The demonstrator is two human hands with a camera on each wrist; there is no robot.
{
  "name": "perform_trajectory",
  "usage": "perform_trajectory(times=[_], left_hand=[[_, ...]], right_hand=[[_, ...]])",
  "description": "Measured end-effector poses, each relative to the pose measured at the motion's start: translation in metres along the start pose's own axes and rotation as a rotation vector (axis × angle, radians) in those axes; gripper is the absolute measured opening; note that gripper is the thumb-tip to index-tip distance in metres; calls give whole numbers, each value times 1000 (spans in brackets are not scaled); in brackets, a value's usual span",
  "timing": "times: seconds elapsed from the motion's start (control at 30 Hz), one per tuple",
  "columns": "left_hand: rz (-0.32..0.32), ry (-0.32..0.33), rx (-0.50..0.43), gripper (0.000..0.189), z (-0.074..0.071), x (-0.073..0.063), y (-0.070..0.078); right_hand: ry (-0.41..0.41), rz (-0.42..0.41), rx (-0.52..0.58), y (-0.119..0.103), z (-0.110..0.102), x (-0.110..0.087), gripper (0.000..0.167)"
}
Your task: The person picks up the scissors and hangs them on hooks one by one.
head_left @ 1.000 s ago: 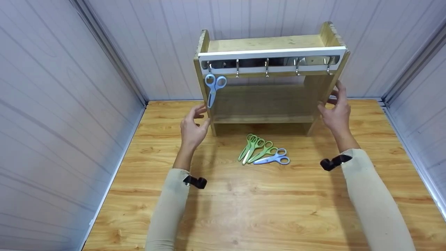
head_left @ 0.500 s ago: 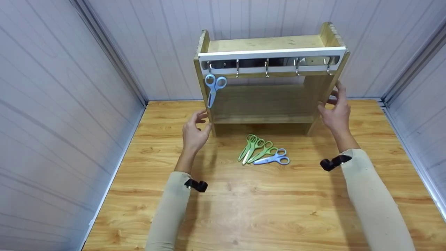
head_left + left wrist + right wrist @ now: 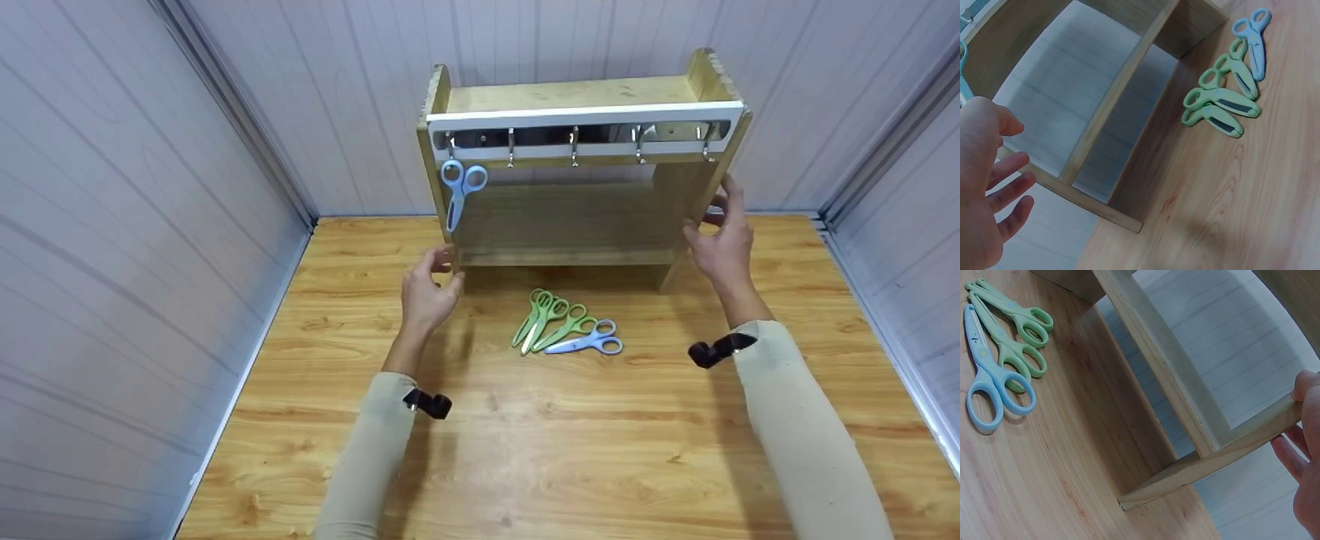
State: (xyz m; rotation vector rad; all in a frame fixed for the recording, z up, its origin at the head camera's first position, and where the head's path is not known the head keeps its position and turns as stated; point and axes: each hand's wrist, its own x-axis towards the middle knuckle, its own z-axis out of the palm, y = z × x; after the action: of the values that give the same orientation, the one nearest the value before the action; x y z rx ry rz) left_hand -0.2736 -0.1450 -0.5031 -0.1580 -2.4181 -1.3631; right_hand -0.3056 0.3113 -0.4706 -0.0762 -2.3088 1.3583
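Note:
A wooden shelf point(image 3: 570, 259) stands against the back wall, with a hook rack point(image 3: 585, 112) across its upper front. Blue scissors point(image 3: 456, 196) hang from the leftmost hook. My right hand point(image 3: 724, 240) grips the shelf's right side panel point(image 3: 1241, 439), thumb at the front edge and fingers around the outside. By the lower left side panel point(image 3: 1089, 201) is my left hand point(image 3: 431, 296), its fingers loosely bent and holding nothing; whether they touch the panel I cannot tell. In front of the shelf lie several green scissors point(image 3: 546, 319) and another pair of blue scissors point(image 3: 589, 341).
Pale panelled walls point(image 3: 150, 225) enclose the wood-patterned surface point(image 3: 570, 450) at the left, back and right. The shelf's top board point(image 3: 570, 91) sits between two raised side ends. Small black cameras point(image 3: 429, 403) are strapped to both wrists.
My left hand has slid down and slightly right, along the shelf's left side towards its foot. My right hand keeps its grip, almost still. The scissors and shelf look the same.

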Motion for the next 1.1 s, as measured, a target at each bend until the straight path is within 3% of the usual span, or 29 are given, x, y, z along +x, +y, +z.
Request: perform_trajectory(times=[0.57,0.83,1.1], left_hand=[[52,-58,6,45,15,-2,4],[36,-97,7,46,20,-6,6],[33,-136,66,46,28,-9,7]], right_hand=[[-16,-4,14,0,1,1,88],[-17,-8,-3,0,1,0,86],[-24,-1,0,0,0,-1,87]])
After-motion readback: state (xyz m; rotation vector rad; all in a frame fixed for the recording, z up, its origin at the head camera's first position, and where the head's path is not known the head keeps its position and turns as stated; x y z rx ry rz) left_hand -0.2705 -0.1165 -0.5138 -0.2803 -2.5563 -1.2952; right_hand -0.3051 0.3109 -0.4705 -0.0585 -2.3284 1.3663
